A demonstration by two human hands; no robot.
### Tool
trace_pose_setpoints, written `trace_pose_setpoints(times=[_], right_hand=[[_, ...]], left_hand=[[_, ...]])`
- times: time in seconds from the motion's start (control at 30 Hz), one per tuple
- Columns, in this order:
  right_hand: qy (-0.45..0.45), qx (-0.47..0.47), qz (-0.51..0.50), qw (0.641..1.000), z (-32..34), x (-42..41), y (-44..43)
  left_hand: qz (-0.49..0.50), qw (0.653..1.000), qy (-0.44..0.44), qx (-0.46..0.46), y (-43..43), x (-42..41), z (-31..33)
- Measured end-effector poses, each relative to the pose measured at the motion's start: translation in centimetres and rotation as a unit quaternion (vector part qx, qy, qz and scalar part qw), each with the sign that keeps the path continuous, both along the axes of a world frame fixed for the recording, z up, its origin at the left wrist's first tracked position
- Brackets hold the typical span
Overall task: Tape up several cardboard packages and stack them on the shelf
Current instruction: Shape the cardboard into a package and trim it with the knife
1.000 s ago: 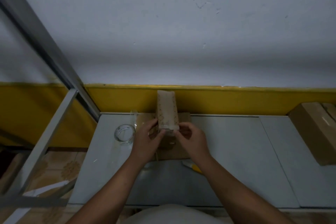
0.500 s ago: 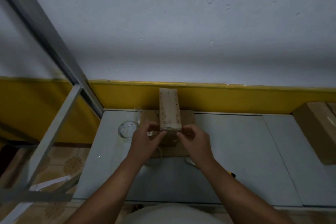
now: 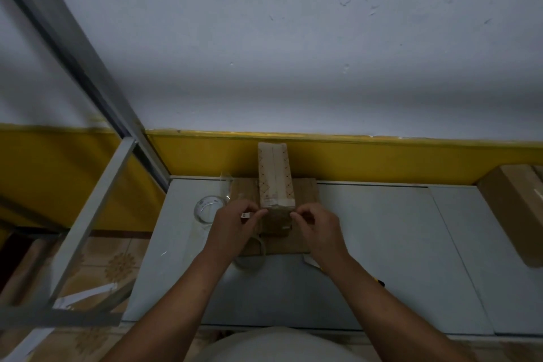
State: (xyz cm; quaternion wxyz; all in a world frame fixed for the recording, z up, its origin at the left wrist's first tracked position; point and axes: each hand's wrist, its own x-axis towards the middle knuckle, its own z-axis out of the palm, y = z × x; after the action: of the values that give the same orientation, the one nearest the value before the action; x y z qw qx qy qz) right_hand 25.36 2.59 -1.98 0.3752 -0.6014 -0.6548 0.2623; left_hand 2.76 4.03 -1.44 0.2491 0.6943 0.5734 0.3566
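Observation:
A small tall cardboard package (image 3: 274, 178) stands upright on a flat brown cardboard piece (image 3: 305, 194) near the back of the grey table (image 3: 367, 229). Its top face carries a pale strip of tape with dotted markings. My left hand (image 3: 235, 226) pinches the package's near left edge with curled fingers. My right hand (image 3: 318, 228) pinches its near right edge the same way. A clear tape roll (image 3: 249, 256) lies on the table below my left hand, partly hidden by my wrist.
A clear glass-like ring (image 3: 208, 210) lies left of the package. A large brown cardboard box (image 3: 512, 214) sits at the right edge. A yellow-handled tool (image 3: 379, 282) peeks out under my right forearm. A grey metal shelf frame (image 3: 88, 214) stands at left.
Both hands have stayed at the package's near end with small finger shifts. The view has drifted slightly, so the package sits a little higher against the yellow wall band.

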Motion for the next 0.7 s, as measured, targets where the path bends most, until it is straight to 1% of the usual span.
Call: trace_pose_setpoints(times=[0.13,0.27,0.37,0.43,0.53,0.7], right_hand=[[0.045,-0.027,0.016,0.998,-0.1,0.5,-0.3],[0.055,-0.048,0.031,0.997,-0.2,1.1,-0.7],[0.07,-0.056,0.043,0.995,0.2,1.2,-0.9],[0.079,-0.051,0.045,0.995,0.4,1.2,-0.8],[0.059,-0.024,0.05,0.997,0.8,1.5,0.0],[-0.006,0.006,0.118,0.993,1.4,2.1,1.4]], left_hand=[[-0.037,0.999,-0.011,-0.013,-0.2,-0.4,0.6],[-0.072,0.997,-0.012,-0.029,0.0,-1.1,0.7],[-0.057,0.997,-0.025,-0.047,0.0,-1.4,0.6],[-0.035,0.995,-0.056,-0.069,0.1,-1.4,0.4],[-0.019,0.989,-0.096,-0.112,0.4,-1.4,0.5],[-0.023,0.984,-0.111,-0.138,1.1,-1.5,1.2]])
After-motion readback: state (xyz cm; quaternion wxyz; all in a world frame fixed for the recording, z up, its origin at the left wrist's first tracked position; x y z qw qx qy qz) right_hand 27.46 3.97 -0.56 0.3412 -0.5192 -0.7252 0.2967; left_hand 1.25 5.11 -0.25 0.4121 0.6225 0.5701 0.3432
